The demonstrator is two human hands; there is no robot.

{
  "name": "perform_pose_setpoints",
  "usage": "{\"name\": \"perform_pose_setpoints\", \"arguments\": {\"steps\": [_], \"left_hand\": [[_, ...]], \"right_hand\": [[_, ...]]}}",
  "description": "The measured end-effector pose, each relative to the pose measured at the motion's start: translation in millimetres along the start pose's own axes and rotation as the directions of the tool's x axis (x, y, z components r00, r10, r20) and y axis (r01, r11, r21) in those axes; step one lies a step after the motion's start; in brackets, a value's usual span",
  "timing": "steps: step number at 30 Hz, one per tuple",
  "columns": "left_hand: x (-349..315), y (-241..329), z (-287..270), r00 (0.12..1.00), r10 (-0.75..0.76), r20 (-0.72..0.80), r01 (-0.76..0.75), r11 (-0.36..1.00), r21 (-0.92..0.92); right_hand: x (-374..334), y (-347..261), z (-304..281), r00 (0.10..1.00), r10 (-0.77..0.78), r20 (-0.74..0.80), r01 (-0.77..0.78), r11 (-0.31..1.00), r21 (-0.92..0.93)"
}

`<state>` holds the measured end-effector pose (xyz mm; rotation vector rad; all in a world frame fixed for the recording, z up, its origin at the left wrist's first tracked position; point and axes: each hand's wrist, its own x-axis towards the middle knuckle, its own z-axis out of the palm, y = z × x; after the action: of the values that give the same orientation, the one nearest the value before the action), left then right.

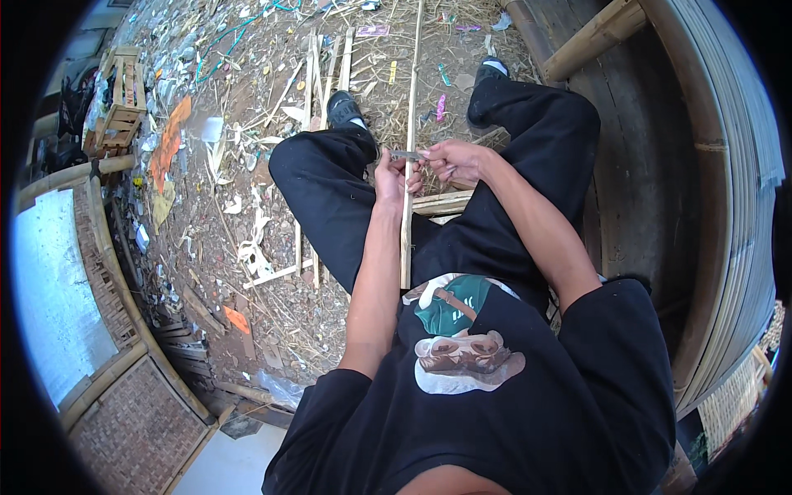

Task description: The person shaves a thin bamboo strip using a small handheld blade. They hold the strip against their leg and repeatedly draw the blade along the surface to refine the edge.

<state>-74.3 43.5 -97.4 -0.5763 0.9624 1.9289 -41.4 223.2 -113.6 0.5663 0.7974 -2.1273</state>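
Note:
A long, pale bamboo strip [411,99] runs from the top edge of the view down to my lap, between my legs. My left hand [393,179] is closed around it at about knee height. On the right of the strip, my right hand [459,161] grips a knife; its grey blade [403,154] lies across the strip just above my left fingers. The knife's handle is hidden in my right fingers. Beneath my hands, more pale strips [443,203] lie crosswise between my legs.
Several cut strips [344,62] lie on the littered dirt ground beyond my left foot. A wooden crate [124,101] stands far left, near a woven bamboo panel [140,425]. To my right is a bamboo-framed structure [705,140]. Orange scraps [170,136] lie on the ground.

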Motion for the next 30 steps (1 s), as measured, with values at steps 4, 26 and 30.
{"name": "perform_pose_setpoints", "arguments": {"steps": [4, 26, 30], "left_hand": [[-3.6, 1.0, -1.4, 0.997, -0.006, 0.075, 0.011, 0.997, -0.070], [3.5, -10.8, -5.1, 0.988, 0.085, -0.126, -0.047, 0.960, 0.276], [10.2, -11.0, -7.5, 0.983, 0.086, -0.165, -0.036, 0.958, 0.284]], "right_hand": [[1.2, -1.8, -0.4, 0.998, 0.068, -0.015, -0.067, 0.997, 0.050], [15.2, 7.3, 0.2, 0.984, 0.130, -0.122, -0.108, 0.980, 0.169], [12.2, 6.5, 5.1, 0.982, 0.116, -0.151, -0.091, 0.982, 0.164]]}}
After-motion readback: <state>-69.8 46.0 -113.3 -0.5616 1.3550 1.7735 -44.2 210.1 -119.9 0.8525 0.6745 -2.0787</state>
